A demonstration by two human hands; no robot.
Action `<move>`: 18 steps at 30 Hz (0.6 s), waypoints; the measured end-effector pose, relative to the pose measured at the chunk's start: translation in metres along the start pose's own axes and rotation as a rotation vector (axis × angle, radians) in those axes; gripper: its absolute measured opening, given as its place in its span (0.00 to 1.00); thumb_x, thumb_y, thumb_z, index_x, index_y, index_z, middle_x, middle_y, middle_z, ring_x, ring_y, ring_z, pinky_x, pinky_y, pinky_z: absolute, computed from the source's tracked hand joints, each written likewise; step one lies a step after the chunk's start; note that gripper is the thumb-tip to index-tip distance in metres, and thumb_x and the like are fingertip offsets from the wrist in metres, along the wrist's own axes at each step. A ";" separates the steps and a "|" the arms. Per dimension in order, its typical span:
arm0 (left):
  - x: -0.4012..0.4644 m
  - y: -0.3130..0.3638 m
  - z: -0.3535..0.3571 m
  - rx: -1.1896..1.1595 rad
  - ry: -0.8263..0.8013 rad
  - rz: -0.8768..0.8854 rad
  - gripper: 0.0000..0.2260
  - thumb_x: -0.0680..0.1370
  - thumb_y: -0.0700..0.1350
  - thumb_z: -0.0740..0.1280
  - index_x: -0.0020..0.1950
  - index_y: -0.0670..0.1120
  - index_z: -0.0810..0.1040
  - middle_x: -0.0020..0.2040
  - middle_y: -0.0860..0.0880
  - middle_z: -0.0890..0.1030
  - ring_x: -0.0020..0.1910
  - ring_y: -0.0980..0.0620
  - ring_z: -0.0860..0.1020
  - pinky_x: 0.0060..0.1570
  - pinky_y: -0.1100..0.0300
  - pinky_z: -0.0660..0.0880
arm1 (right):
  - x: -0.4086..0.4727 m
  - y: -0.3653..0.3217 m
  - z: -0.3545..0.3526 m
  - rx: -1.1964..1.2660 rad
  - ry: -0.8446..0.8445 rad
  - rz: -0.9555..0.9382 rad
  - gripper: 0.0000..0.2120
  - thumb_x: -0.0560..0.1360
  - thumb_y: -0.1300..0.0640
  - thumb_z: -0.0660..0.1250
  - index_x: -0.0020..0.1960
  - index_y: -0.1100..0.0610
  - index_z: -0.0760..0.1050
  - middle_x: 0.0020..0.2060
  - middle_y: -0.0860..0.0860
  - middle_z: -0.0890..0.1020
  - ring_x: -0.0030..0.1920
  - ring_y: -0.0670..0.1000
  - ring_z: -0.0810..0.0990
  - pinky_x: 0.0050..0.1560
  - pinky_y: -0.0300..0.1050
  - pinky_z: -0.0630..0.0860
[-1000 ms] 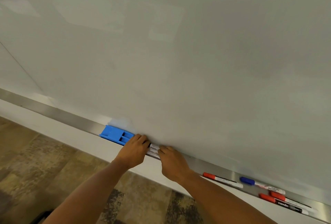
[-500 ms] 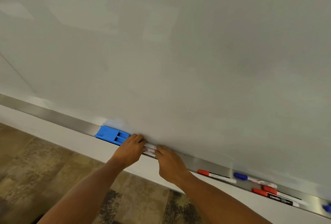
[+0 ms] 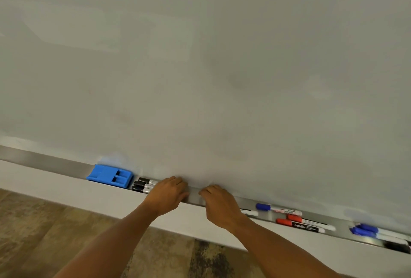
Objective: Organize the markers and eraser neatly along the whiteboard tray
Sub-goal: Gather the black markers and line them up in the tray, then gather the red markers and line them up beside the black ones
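A blue eraser [image 3: 110, 176] lies in the metal whiteboard tray [image 3: 44, 163] at the left. Right beside it are two black markers [image 3: 144, 185], side by side. My left hand [image 3: 168, 195] rests over their right ends with its fingers bent down into the tray. My right hand [image 3: 219, 204] sits a little to the right, fingers loosely curled, with nothing seen in it. The white end of a marker [image 3: 249, 212] pokes out from behind it. Farther right lie a blue marker [image 3: 278, 208], two red markers [image 3: 300, 224] and more blue ones [image 3: 375, 233].
The whiteboard [image 3: 222, 77] fills the upper view. A white wall strip [image 3: 44, 188] runs under the tray, with patterned brown floor [image 3: 33, 233] below. A bare stretch of tray shows between my hands.
My hands have moved apart. The right hand slid right along the tray and now covers the cap of the nearest red marker. The black markers are now visible beside the eraser.
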State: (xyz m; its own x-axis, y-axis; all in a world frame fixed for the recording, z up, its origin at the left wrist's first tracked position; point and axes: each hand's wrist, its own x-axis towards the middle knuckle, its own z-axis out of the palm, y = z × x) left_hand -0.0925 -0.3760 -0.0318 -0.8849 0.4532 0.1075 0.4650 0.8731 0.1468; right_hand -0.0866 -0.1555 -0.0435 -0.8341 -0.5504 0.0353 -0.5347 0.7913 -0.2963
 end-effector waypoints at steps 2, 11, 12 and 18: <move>0.008 0.020 0.006 -0.037 -0.036 0.007 0.12 0.80 0.51 0.60 0.55 0.46 0.78 0.52 0.47 0.81 0.50 0.46 0.79 0.49 0.53 0.76 | -0.014 0.014 -0.003 0.002 0.004 0.039 0.22 0.72 0.63 0.66 0.65 0.53 0.72 0.61 0.51 0.78 0.60 0.54 0.74 0.60 0.50 0.74; 0.048 0.098 0.036 -0.084 -0.102 0.072 0.16 0.80 0.56 0.60 0.61 0.48 0.76 0.57 0.48 0.79 0.56 0.48 0.76 0.55 0.54 0.73 | -0.076 0.067 -0.024 -0.052 0.036 0.155 0.19 0.73 0.62 0.66 0.63 0.53 0.73 0.59 0.51 0.79 0.58 0.53 0.75 0.58 0.49 0.76; 0.050 0.105 0.039 -0.080 -0.108 0.075 0.16 0.79 0.57 0.61 0.60 0.48 0.76 0.57 0.48 0.79 0.55 0.47 0.76 0.54 0.54 0.73 | -0.083 0.072 -0.026 -0.061 0.043 0.158 0.18 0.73 0.62 0.66 0.63 0.54 0.73 0.58 0.51 0.79 0.58 0.53 0.75 0.57 0.49 0.76; 0.057 0.135 0.056 -0.088 -0.167 0.055 0.18 0.77 0.60 0.63 0.60 0.49 0.75 0.58 0.50 0.75 0.56 0.48 0.73 0.55 0.55 0.71 | -0.128 0.103 -0.043 -0.109 0.076 0.252 0.12 0.72 0.61 0.67 0.54 0.53 0.73 0.48 0.50 0.79 0.48 0.52 0.76 0.44 0.44 0.76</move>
State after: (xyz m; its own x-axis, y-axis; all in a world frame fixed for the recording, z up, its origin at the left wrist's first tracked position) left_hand -0.0813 -0.2224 -0.0614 -0.8471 0.5295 -0.0457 0.5066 0.8305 0.2313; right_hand -0.0405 0.0080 -0.0375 -0.9483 -0.3140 0.0466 -0.3169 0.9271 -0.2003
